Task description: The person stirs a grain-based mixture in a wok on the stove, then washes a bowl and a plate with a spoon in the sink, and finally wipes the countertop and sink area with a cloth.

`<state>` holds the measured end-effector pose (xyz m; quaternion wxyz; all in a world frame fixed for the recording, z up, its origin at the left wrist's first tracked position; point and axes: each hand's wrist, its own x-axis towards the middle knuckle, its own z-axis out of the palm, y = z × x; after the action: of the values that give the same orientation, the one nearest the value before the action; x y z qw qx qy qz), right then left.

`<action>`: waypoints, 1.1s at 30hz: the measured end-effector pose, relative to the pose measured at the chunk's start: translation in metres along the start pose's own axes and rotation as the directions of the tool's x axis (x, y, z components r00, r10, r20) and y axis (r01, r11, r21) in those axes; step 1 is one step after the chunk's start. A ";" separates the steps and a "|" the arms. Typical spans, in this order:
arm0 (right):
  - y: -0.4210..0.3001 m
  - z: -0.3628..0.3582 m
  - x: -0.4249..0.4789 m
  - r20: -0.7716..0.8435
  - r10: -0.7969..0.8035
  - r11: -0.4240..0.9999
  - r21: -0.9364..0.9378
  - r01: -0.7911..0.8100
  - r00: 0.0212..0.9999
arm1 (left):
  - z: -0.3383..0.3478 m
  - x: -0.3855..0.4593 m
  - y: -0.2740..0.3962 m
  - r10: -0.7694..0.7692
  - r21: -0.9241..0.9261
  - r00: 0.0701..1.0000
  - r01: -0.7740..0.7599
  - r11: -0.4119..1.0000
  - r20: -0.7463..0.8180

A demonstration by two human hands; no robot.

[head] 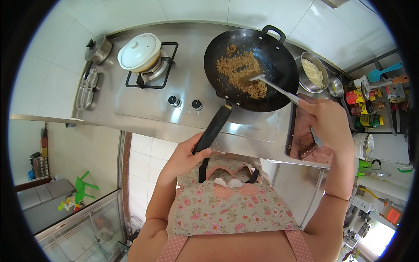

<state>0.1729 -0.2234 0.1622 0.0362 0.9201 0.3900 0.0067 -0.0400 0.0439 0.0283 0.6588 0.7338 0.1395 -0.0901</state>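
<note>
My left hand (187, 155) is closed around the black handle of a large dark wok (278, 62) at the right side of the gas hob. Browned ground meat, or similar crumbly food (240, 67), lies in the wok. With my right hand (329, 121) I grip a metal spatula (280, 89), whose head touches the food near the wok's middle. Below my right hand, a reddish-brown cutting board (301, 134) carries a knife, partly hidden by the hand. A metal bowl of pale noodles (312, 72) stands just right of the wok.
At the left burner sits a lidded white pot (139, 52). Behind it at the far left are a small lidded saucepan (99, 49) and a metal divided tray (87, 89). A rack with sauce bottles (370, 121) borders the counter at right, near a small metal bowl (336, 87).
</note>
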 end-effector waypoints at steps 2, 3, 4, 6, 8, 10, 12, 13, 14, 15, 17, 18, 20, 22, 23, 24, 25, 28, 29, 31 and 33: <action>0.000 0.009 0.008 0.006 0.035 0.999 -0.021 -0.035 0.999 | 0.001 0.001 -0.004 0.000 -0.006 1.000 0.000 1.000 0.003; 0.002 0.009 0.010 -0.006 0.049 0.999 -0.001 -0.049 0.999 | 0.000 0.001 -0.005 0.002 -0.009 1.000 -0.002 1.000 0.003; 0.003 0.008 0.012 -0.017 0.061 0.998 0.019 -0.061 0.998 | 0.000 0.000 -0.004 -0.001 -0.003 1.000 0.001 1.000 0.000; 0.005 0.010 0.015 -0.047 0.084 0.995 0.060 -0.081 0.995 | 0.001 -0.002 0.000 -0.009 0.007 1.000 0.009 1.000 -0.007; 0.005 0.018 0.020 -0.084 0.105 0.990 0.102 -0.096 0.991 | 0.000 -0.002 0.002 -0.018 0.012 1.000 0.018 1.000 -0.009; 0.002 0.032 0.031 -0.124 0.122 0.989 0.104 -0.109 0.985 | 0.001 0.000 0.003 -0.020 0.009 1.000 0.020 1.000 0.008; -0.008 0.044 0.046 -0.132 0.153 0.985 0.101 -0.141 0.979 | 0.001 0.000 0.002 -0.019 -0.002 1.000 0.019 1.000 0.011; -0.011 0.051 0.047 -0.116 0.130 0.988 0.097 -0.119 0.985 | 0.001 0.000 0.002 -0.013 0.002 1.000 0.013 1.000 0.002; -0.012 0.056 0.047 -0.100 0.108 0.991 0.093 -0.099 0.989 | 0.002 -0.001 0.002 -0.007 0.007 1.000 0.007 1.000 -0.006; -0.013 0.060 0.048 -0.084 0.081 0.993 0.093 -0.073 0.993 | 0.002 -0.002 0.001 -0.003 0.010 1.000 0.003 1.000 -0.019; -0.008 0.053 0.039 -0.068 0.033 0.997 0.077 -0.028 0.997 | 0.003 -0.003 0.002 -0.002 0.021 0.999 0.003 1.000 -0.033; -0.005 0.041 0.033 -0.059 0.022 0.998 0.064 -0.018 0.998 | 0.003 -0.003 0.002 -0.001 0.025 0.999 0.002 1.000 -0.039; -0.001 0.027 0.026 -0.039 0.020 0.998 0.060 -0.018 0.999 | 0.004 -0.003 0.000 -0.004 0.020 0.999 0.005 1.000 -0.046; -0.005 0.030 0.028 -0.055 0.070 0.995 0.073 -0.066 0.996 | 0.005 -0.002 -0.004 0.017 0.020 0.998 -0.016 1.000 -0.056; -0.006 0.033 0.029 -0.064 0.095 0.993 0.080 -0.090 0.993 | 0.005 -0.002 -0.007 0.039 0.021 0.997 -0.038 0.999 -0.064; -0.005 0.039 0.030 -0.071 0.085 0.995 0.062 -0.081 0.994 | 0.006 -0.001 -0.009 0.064 0.020 0.996 -0.063 0.998 -0.069; -0.004 0.047 0.031 -0.078 0.075 0.996 0.043 -0.072 0.994 | 0.007 0.000 -0.011 0.057 0.002 0.997 -0.057 0.998 -0.061; -0.001 0.050 0.023 -0.081 0.045 0.999 0.028 -0.043 0.996 | 0.005 0.000 -0.013 0.039 -0.024 0.998 -0.040 0.999 -0.055; -0.001 0.049 0.018 -0.079 0.035 0.999 0.031 -0.033 0.996 | 0.005 0.000 -0.012 0.040 -0.015 0.998 -0.041 0.999 -0.057; -0.001 0.046 0.009 -0.080 0.072 0.997 0.020 -0.070 0.994 | 0.005 -0.001 -0.014 0.047 -0.013 0.997 -0.048 0.999 -0.064; 0.002 0.050 0.006 -0.114 0.101 0.995 -0.005 -0.103 0.988 | 0.007 -0.001 -0.019 0.061 -0.032 0.996 -0.064 0.997 -0.072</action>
<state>0.1808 -0.2231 0.1121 0.0186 0.9368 0.3437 0.0628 -0.0463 0.0383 0.0097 0.6683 0.7292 0.1411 -0.0412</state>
